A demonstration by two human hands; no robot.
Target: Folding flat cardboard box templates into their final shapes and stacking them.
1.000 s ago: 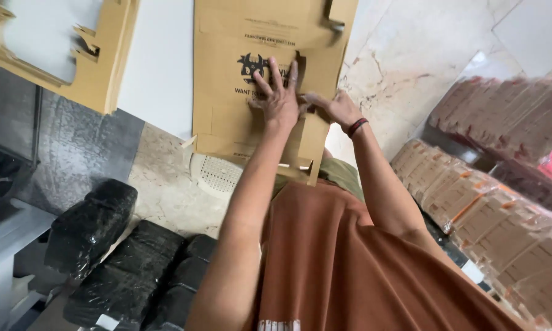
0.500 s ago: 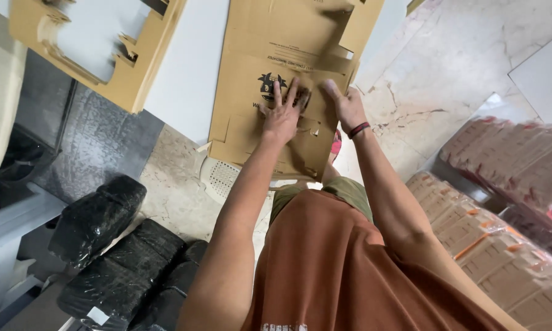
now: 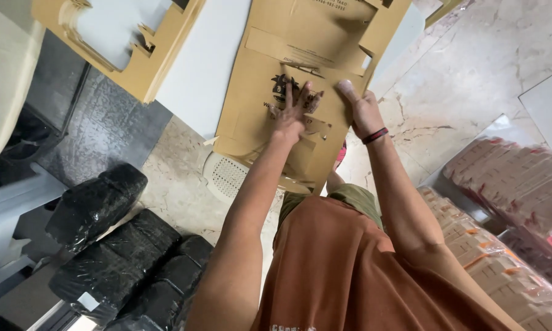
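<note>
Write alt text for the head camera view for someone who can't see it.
Both hands press on a flat brown cardboard box, left hand spread over its dark print, right hand at its edge. Black wrapped bundles lie on the marble floor at left.

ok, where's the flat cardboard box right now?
Head view, top centre: the cardboard box lies flat under both hands, left hand on its printed logo, right hand at its right edge, above the white floor vent.
</note>
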